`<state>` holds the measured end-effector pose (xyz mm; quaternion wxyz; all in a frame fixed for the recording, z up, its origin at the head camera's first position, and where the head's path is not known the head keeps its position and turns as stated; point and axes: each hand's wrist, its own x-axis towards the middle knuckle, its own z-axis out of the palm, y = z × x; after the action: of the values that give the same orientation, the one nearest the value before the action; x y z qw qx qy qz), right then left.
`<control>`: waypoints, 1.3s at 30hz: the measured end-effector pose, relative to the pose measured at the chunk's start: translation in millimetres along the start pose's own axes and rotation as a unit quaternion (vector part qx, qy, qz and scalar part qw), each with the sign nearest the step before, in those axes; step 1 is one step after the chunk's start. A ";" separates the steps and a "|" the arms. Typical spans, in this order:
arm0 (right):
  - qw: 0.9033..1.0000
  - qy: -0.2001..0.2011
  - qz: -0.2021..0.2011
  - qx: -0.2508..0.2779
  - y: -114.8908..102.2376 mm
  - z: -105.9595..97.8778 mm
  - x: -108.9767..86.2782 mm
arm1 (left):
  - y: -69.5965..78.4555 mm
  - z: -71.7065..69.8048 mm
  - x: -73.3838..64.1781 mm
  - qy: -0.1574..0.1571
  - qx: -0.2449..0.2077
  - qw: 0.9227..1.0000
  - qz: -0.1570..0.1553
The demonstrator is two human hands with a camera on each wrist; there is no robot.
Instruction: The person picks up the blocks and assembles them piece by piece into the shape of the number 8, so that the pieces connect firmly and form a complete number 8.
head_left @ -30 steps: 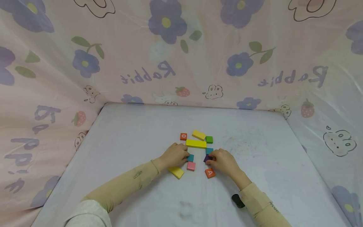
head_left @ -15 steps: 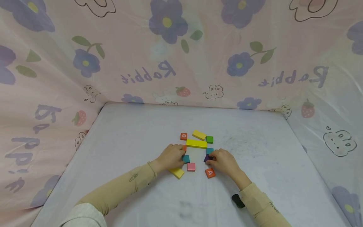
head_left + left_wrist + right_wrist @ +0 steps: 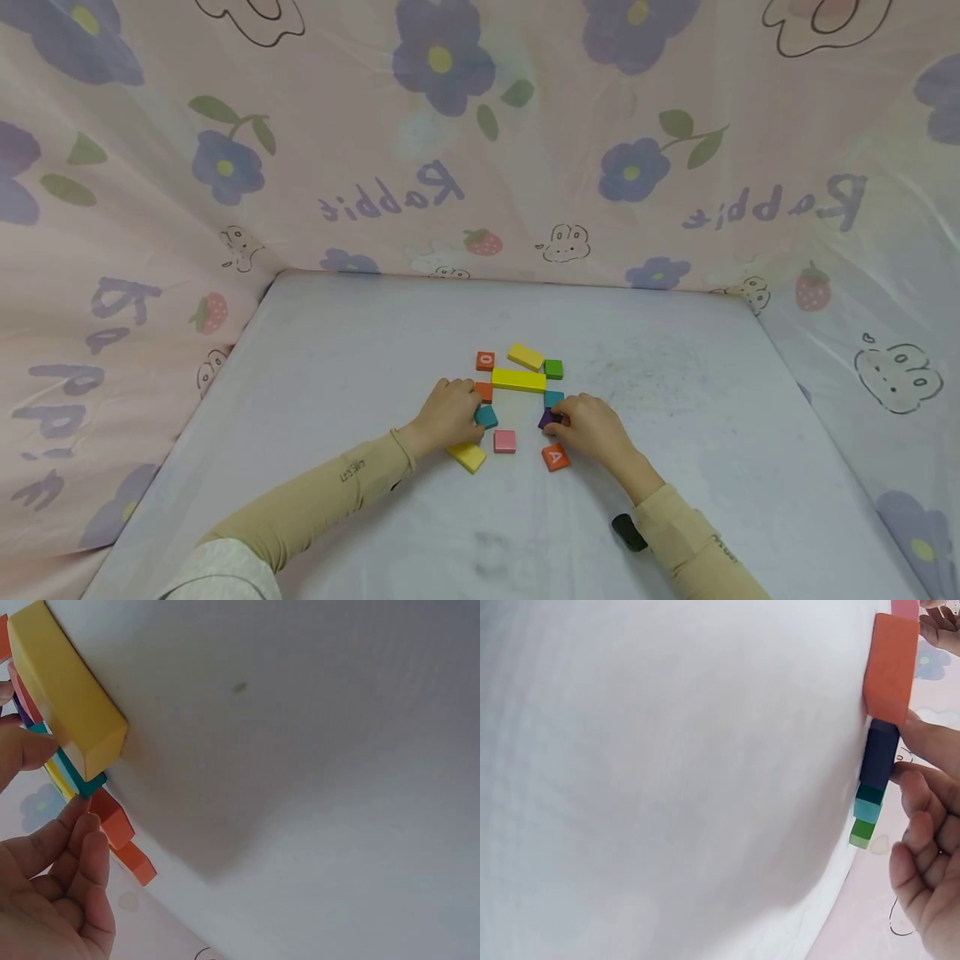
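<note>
left hand point(image 3: 448, 414) pinched teal block point(image 3: 487, 416), shifted left of pink block point(image 3: 505, 442), alignment likely unfinished; right hand point(image 3: 592, 427) pinched purple block point(image 3: 546, 419).

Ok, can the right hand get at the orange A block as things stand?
Probably yes: the orange A block lies close on the near side of the right hand, with nothing over it. That hand pinches the purple block, though, so it would likely have to let go first.

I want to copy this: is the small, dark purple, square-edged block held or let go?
Held: in the right wrist view, the right hand pinches the dark purple block between thumb and finger.
</note>
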<state>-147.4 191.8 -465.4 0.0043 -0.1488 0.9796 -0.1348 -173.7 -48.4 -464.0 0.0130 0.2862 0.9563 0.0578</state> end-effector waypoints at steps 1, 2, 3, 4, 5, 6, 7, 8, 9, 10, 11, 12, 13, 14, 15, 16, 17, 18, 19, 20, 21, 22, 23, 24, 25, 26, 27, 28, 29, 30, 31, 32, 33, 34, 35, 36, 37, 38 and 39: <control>1.000 0.000 0.001 0.001 0.0 0.1 0.0 | 0.0 0.0 -0.1 0.000 0.000 1.000 -0.002; 1.000 0.000 0.002 0.003 0.1 0.2 0.0 | 0.1 -0.2 -0.2 0.001 0.000 1.000 -0.003; 1.000 0.000 0.003 0.004 0.1 0.3 -0.1 | 0.2 -0.4 -0.4 0.002 -0.002 1.000 -0.004; 1.000 0.001 0.003 0.005 0.4 0.4 0.0 | 0.2 -0.6 -0.7 0.003 -0.003 1.000 -0.004; 1.000 0.001 0.002 0.005 0.6 0.4 -0.1 | 0.2 -1.0 -1.1 0.004 -0.005 1.000 -0.005; 1.000 0.002 0.002 0.005 0.9 0.6 -0.1 | 0.1 -1.0 -1.2 0.004 -0.005 1.000 -0.004; 1.000 0.002 0.002 0.005 1.2 0.9 -0.2 | 0.1 -1.0 -1.4 0.004 -0.005 1.000 -0.004; 1.000 0.002 0.001 0.005 1.4 1.1 -0.3 | -0.1 -0.9 -1.6 0.005 -0.005 1.000 -0.004; 1.000 0.002 0.001 0.005 1.6 1.2 -0.4 | -0.2 -0.8 -1.7 0.005 -0.006 1.000 -0.004; 1.000 0.002 0.000 0.005 1.9 1.3 -0.5 | -0.4 -0.6 -1.7 0.006 -0.006 1.000 -0.004; 1.000 0.001 0.001 0.005 2.0 1.4 -0.7 | -0.6 -0.3 -1.6 0.005 -0.006 1.000 -0.004; 1.000 0.000 0.002 0.006 2.1 1.6 -0.8 | -0.8 0.2 -1.4 0.005 -0.006 1.000 -0.005; 1.000 -0.002 0.003 0.006 2.3 1.4 -1.0 | -1.0 0.5 -1.3 0.005 -0.008 1.000 -0.005; 1.000 -0.003 0.004 0.006 2.5 1.4 -1.1 | -1.3 0.8 -1.1 0.005 -0.008 1.000 -0.005; 1.000 -0.005 0.006 0.007 2.3 1.3 -1.3 | -1.4 1.0 -0.8 0.005 -0.010 1.000 -0.006; 1.000 -0.006 0.006 0.008 2.4 1.1 -1.5 | -1.5 1.3 -0.5 0.005 -0.011 1.000 -0.006; 1.000 -0.007 0.007 0.008 2.4 0.9 -1.6 | -1.6 1.3 -0.2 0.005 -0.012 1.000 -0.007; 1.000 -0.007 0.007 0.008 2.5 0.7 -1.7 | -1.8 1.3 -0.1 0.006 -0.013 1.000 -0.007; 1.000 -0.007 0.007 0.009 2.6 0.3 -1.9 | -1.9 1.4 0.2 0.006 -0.014 1.000 -0.006; 1.000 -0.007 0.007 0.009 2.6 0.2 -2.0 | -2.1 1.5 0.4 0.006 -0.015 1.000 -0.006; 1.000 -0.006 0.006 0.009 2.7 0.0 -2.3 | -2.3 1.6 0.5 0.006 -0.016 1.000 -0.005; 1.000 -0.005 0.005 0.010 2.9 -0.3 -2.6 | -2.6 1.8 0.6 0.006 -0.016 1.000 -0.004; 1.000 -0.004 0.005 0.010 3.0 -0.4 -2.8 | -2.9 1.9 0.6 0.006 -0.016 1.000 -0.003; 1.000 -0.002 0.004 0.011 3.3 -0.6 -3.2 | -3.3 2.2 0.5 0.007 -0.017 1.000 -0.002; 1.000 0.000 0.003 0.012 3.6 -0.7 -3.6 | -3.5 2.5 0.3 0.007 -0.016 1.000 -0.001; 1.000 0.001 0.001 0.010 4.1 -0.8 -4.0 | -3.8 2.4 -0.1 0.008 -0.016 1.000 0.000; 1.000 0.004 0.000 0.009 4.6 -1.0 -4.5 | -3.8 2.2 -0.6 0.009 -0.018 1.000 -0.001; 1.000 0.005 0.000 0.009 4.9 -1.3 -4.9 | -4.0 2.0 -1.1 0.009 -0.019 1.000 -0.001; 1.000 0.006 -0.001 0.008 5.3 -1.5 -5.3 | -4.1 1.5 -1.7 0.009 -0.021 1.000 -0.002; 1.000 0.006 0.000 0.008 5.6 -1.7 -5.6 | -4.2 1.3 -2.2 0.009 -0.023 1.000 -0.003; 1.000 0.005 0.000 0.008 5.7 -2.0 -5.9 | -4.3 1.0 -2.5 0.008 -0.024 1.000 -0.005; 1.000 0.004 0.000 0.009 5.9 -2.2 -6.1 | -4.4 0.6 -2.9 0.008 -0.026 1.000 -0.006; 1.000 0.002 0.001 0.009 5.9 -2.4 -6.3 | -4.6 0.4 -3.2 0.009 -0.028 1.000 -0.007; 1.000 0.001 0.001 0.009 5.9 -2.5 -6.4 | -4.8 0.3 -3.4 0.009 -0.027 1.000 -0.006; 1.000 0.001 0.000 0.009 6.0 -2.7 -6.5 | -4.9 0.1 -3.6 0.009 -0.028 1.000 -0.006; 1.000 0.000 0.000 0.008 6.0 -2.6 -6.6 | -5.2 0.2 -3.7 0.010 -0.028 1.000 -0.004; 1.000 0.000 -0.001 0.008 6.0 -2.6 -6.7 | -5.3 0.1 -3.8 0.011 -0.028 1.000 -0.003; 1.000 0.000 -0.001 0.008 6.0 -2.5 -6.6 | -5.4 -0.1 -3.9 0.013 -0.028 1.000 -0.002; 1.000 0.000 -0.001 0.009 5.7 -2.4 -6.6 | -5.6 0.0 -4.0 0.014 -0.027 1.000 0.000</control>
<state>-142.9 199.6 -464.8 0.0056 -0.1496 0.9783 -0.1431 -173.4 -55.2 -464.7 0.0075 0.2847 0.9546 0.0873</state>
